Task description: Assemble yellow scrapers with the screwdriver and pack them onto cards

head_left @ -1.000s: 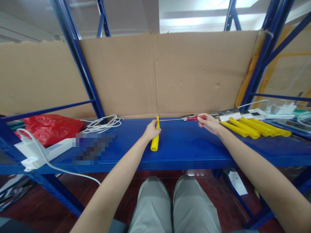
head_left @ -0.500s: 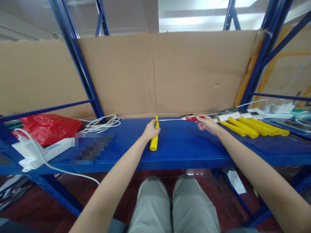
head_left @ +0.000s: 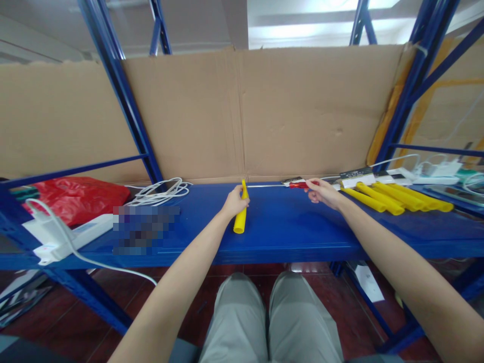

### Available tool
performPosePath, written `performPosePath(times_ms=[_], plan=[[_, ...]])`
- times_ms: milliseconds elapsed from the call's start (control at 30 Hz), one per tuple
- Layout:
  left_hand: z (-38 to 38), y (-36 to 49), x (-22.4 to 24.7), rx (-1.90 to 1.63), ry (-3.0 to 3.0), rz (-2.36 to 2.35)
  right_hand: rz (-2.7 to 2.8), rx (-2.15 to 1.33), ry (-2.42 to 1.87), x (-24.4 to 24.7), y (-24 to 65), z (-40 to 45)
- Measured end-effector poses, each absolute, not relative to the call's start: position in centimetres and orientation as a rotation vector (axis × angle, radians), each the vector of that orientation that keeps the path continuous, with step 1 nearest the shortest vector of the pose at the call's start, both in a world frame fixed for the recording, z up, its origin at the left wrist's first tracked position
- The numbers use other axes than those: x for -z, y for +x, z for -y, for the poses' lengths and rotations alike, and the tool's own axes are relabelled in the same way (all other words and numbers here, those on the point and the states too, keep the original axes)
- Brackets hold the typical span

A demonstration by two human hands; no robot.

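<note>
My left hand point(head_left: 234, 202) is closed around a yellow plastic tube point(head_left: 239, 222), its wide open end toward me and its narrow end pointing to the cardboard. A red-handled screwdriver point(head_left: 297, 185) is gripped by its handle in my right hand point(head_left: 321, 192). Its thin metal shaft runs left across the shelf toward the tube's narrow end. Whether the tip touches the tube or goes into it, I cannot tell. Several more yellow tubes point(head_left: 391, 200) lie side by side to the right of my right hand.
A blue metal shelf point(head_left: 287, 227) holds everything, backed by a cardboard sheet point(head_left: 302, 111). On the left are a red plastic bag point(head_left: 81, 199), a white power strip point(head_left: 81, 237) and a coiled white cable point(head_left: 162, 191). Black-and-white packaging point(head_left: 356, 177) sits behind the row of tubes.
</note>
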State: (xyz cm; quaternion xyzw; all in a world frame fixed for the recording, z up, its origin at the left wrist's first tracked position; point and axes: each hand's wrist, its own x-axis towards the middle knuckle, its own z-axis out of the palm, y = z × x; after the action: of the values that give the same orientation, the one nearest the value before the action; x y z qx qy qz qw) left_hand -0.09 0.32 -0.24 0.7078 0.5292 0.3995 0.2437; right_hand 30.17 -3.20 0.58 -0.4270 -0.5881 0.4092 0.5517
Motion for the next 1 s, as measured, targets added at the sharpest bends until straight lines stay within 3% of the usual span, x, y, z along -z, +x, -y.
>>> performPosePath(times_ms=[333, 600, 1000], plan=[[-0.1, 0.0, 0.1, -1.088, 1.936, -1.448, 1.456, -0.834, -1.100, -0.8, 30.1, 3.2], [0.1, 0.0, 0.0, -1.082, 1.943, -1.463, 1.456, -0.947, -1.023, -1.0, 29.8, 4.0], [0.6, 0.2, -0.3, -1.087, 1.930, -1.456, 1.509, -0.698, -1.148, -1.4, 29.7, 4.0]])
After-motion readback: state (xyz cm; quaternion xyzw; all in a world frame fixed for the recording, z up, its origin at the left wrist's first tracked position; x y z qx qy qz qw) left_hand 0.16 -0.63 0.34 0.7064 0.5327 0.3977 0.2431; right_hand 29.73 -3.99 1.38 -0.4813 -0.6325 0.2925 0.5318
